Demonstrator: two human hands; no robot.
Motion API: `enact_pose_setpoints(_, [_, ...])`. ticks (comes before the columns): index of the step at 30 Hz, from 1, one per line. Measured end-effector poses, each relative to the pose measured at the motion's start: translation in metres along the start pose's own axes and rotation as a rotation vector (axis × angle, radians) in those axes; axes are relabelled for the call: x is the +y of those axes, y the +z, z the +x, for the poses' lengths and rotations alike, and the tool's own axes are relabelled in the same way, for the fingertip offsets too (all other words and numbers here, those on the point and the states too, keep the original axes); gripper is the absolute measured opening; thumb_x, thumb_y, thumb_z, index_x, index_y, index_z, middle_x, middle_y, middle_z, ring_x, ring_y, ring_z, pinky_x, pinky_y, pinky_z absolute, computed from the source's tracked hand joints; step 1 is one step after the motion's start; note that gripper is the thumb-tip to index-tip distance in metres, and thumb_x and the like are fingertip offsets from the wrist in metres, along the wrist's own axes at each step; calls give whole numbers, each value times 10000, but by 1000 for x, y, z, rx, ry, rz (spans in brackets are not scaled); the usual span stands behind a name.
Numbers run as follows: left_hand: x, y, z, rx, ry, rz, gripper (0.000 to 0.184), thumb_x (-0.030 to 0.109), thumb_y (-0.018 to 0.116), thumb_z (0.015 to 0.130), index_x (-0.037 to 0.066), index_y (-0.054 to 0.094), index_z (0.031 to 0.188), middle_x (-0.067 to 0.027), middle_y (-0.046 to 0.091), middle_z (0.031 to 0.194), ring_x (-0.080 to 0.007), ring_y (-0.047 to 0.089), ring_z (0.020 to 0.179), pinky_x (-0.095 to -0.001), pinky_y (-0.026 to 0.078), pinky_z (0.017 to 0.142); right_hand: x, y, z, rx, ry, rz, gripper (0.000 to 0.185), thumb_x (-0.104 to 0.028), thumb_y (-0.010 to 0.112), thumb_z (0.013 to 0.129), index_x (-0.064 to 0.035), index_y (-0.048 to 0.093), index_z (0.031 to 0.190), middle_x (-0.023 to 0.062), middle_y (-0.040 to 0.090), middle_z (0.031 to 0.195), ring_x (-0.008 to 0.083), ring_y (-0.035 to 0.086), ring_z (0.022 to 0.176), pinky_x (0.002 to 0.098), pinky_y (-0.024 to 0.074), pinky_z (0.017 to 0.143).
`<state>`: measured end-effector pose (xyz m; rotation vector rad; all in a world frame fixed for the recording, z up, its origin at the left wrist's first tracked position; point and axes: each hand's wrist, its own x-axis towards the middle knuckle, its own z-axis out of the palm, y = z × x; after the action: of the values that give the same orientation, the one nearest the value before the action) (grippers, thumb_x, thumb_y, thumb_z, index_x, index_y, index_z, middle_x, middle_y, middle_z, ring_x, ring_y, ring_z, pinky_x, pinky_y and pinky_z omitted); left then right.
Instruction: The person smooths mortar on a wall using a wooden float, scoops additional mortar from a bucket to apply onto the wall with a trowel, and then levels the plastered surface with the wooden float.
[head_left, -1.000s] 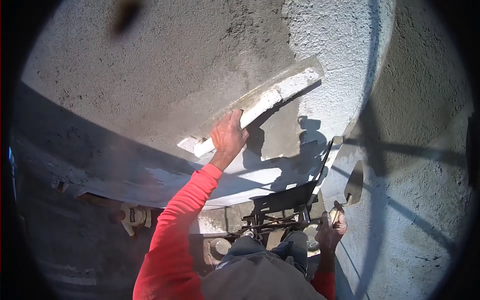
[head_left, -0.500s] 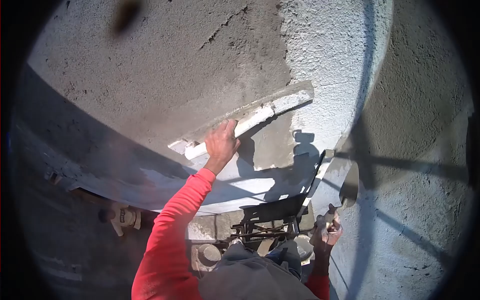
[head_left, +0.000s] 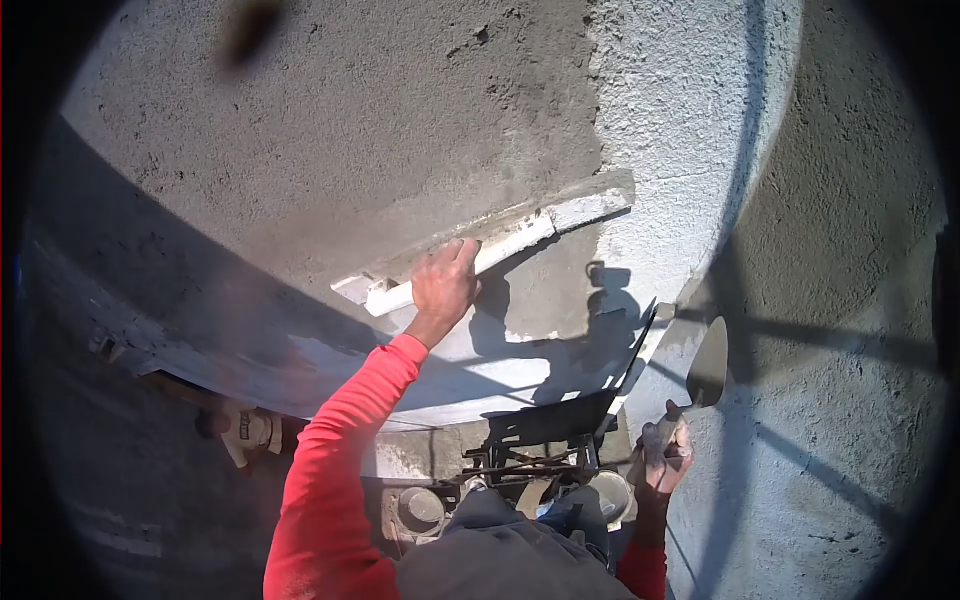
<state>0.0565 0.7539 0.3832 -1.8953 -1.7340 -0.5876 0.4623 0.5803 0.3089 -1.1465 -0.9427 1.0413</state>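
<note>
Pressed against the grey plaster wall (head_left: 400,130) is a long plastering float (head_left: 592,206) with a pale handle bar. My left hand (head_left: 445,288) is wrapped round that bar near its left end. The float lies at a slant, its right end higher and reaching the rough white strip of wall (head_left: 680,110). Lower right, my right hand (head_left: 668,458) is closed on the handle of a trowel (head_left: 708,365). The trowel's blade points upward, apart from the float. My shadow falls on the wall below the float.
Below me are dark scaffold bars (head_left: 530,462), a bucket (head_left: 420,510) on the left and another bucket (head_left: 612,496) on the right. A person (head_left: 248,430) stands lower down at left. A dark-edged board (head_left: 640,350) stands near the trowel.
The trowel has turned and shifted slightly right, so its blade stands more upright. The float stays against the wall with only a slight shift, its right end a little lower in view.
</note>
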Motion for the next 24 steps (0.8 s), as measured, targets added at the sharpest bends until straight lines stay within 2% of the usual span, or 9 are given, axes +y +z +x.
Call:
enact_pose_setpoints(1, [1,0,-6,-14,-11,-4,535,135,877,675,191,647,1156,-33,684,986,-313,712,905,-459,559,755,-2,0,-8,-25,76,5,522,-140,735,1008,12,578,1482,-6,645,820,63,578,655,239,468,587])
enact_pose_setpoints(3, [0,-8,-5,-41,-51,5,527,128,874,691,187,650,1164,-38,682,995,-318,712,895,-446,561,760,36,-17,-12,-2,12,-38,505,-77,740,990,40,594,1459,-26,621,830,51,566,642,227,459,593])
enact_pose_setpoints(9, [-50,-125,65,256,-197,-97,480,176,842,710,151,638,1144,-100,666,880,-369,701,820,-514,529,692,-4,24,-8,69,112,54,495,29,652,985,30,589,1476,-2,625,833,78,589,622,239,507,544])
enact_pose_setpoints(12, [-106,-179,67,398,-272,-75,417,217,821,757,126,676,1138,-127,715,882,-396,703,792,-489,549,722,-17,43,-4,33,67,36,507,-8,697,988,33,585,1481,5,620,828,85,587,616,242,506,538])
enact_pose_setpoints(14, [-134,-199,53,448,-498,-114,384,267,821,800,94,702,1122,-145,745,887,-346,726,775,-448,567,762,-23,43,-8,20,46,-52,539,-45,721,988,53,561,1494,12,608,794,86,577,608,251,504,538])
enact_pose_setpoints(18, [-200,-164,-1,851,-736,-204,405,372,817,984,-11,700,1044,-88,748,884,-168,688,760,-367,549,728,-27,26,-30,50,47,-162,518,-73,710,999,65,560,1476,-4,578,743,76,542,578,253,455,518])
enact_pose_setpoints(20, [-218,-130,-39,961,-950,-653,364,348,756,1058,-9,709,1002,-43,701,848,-110,629,746,-306,505,684,-28,12,-41,70,101,-140,491,-88,715,1000,60,582,1449,-9,570,728,71,528,564,252,432,505])
enact_pose_setpoints(22, [-216,-97,-76,944,-1347,-1016,261,268,718,1081,25,696,988,-13,636,823,-80,561,718,-272,464,645,-26,-3,-44,131,186,-232,469,-107,719,1000,43,597,1428,-7,564,704,73,516,542,253,412,490])
enact_pose_setpoints(24, [-215,-27,-115,1229,-1282,-1344,224,235,690,1091,38,675,985,0,591,817,-93,538,700,-269,465,641,-22,-12,-42,158,241,-265,448,-119,719,1002,28,608,1410,-2,562,690,76,506,523,256,399,478])
